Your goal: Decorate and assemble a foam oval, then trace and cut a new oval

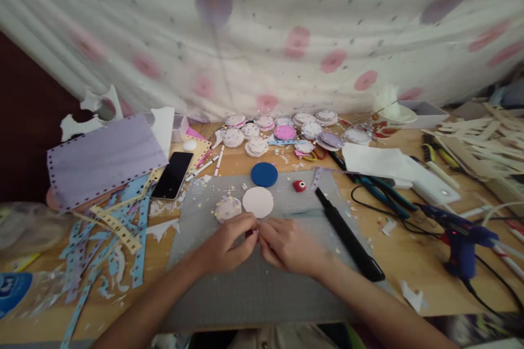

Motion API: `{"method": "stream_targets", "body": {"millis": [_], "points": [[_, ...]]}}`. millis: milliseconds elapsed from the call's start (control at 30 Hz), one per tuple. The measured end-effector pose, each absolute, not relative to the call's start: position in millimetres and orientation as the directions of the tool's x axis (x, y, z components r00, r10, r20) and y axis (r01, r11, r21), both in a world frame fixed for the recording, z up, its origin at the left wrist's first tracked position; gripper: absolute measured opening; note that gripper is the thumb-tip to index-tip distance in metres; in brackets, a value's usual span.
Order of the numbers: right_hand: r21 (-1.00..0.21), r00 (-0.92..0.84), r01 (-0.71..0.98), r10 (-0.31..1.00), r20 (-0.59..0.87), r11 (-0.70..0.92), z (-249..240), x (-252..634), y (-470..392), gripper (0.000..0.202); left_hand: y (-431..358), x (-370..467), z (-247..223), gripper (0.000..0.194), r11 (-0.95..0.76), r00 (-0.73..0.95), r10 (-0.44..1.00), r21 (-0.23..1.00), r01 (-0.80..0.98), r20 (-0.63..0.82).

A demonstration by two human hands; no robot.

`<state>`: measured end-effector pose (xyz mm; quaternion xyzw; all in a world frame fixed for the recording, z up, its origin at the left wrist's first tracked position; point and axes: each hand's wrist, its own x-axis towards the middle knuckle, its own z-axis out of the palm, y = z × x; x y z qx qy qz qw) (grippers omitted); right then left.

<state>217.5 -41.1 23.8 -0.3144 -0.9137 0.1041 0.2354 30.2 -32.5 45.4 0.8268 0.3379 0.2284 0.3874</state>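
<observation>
My left hand [233, 242] and my right hand [286, 242] meet over the grey mat [254, 294], fingertips pinched together around something too small to make out. Just beyond them lies a white paper disc [257, 202]. A patterned scalloped disc [228, 209] rests beyond my left hand. Behind the white disc is a blue round disc [264, 174], with a small red object [299, 186] to its right. A black cutter-like tool [352, 240] lies slanted on the mat's right side.
Blue glue gun [458, 237] with cables and teal-handled pliers [385, 196] lie at right. Decorated discs [284, 132] line the back. At left are a phone [173, 175], purple sheet [106, 161] and paper strips [141, 234].
</observation>
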Motion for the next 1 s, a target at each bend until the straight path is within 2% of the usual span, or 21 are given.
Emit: {"method": "stream_targets", "body": {"millis": [100,233,367,533,700,1000], "points": [[-0.151,-0.755,0.537,0.553,0.353,0.830,34.8,219.9,-44.5,0.019,-37.8,29.0,50.6,0.018,-0.489,0.708,0.704,0.757,0.434,0.049],[-0.088,-0.795,0.525,0.524,0.304,0.847,42.4,221.1,-50.0,0.016,-44.1,28.8,50.7,0.017,-0.494,0.729,0.684,0.756,0.429,0.034],[-0.153,-0.797,0.517,0.539,0.272,0.842,46.0,221.5,-57.2,0.013,-51.7,30.5,48.3,0.018,-0.494,0.709,0.699,0.779,0.387,0.092],[-0.247,-0.732,0.586,0.635,0.247,0.771,48.9,218.1,-63.8,0.011,-57.8,34.9,42.4,0.015,-0.505,0.659,0.727,0.800,0.325,0.191],[-0.256,-0.677,0.670,0.715,0.174,0.697,48.8,212.9,-65.3,0.012,-59.7,37.3,33.9,0.016,-0.528,0.597,0.750,0.800,0.284,0.283],[-0.335,-0.672,0.674,0.735,0.092,0.658,37.0,205.6,-65.9,0.014,-61.8,39.7,17.3,0.017,-0.516,0.565,0.767,0.816,0.261,0.305]]}}
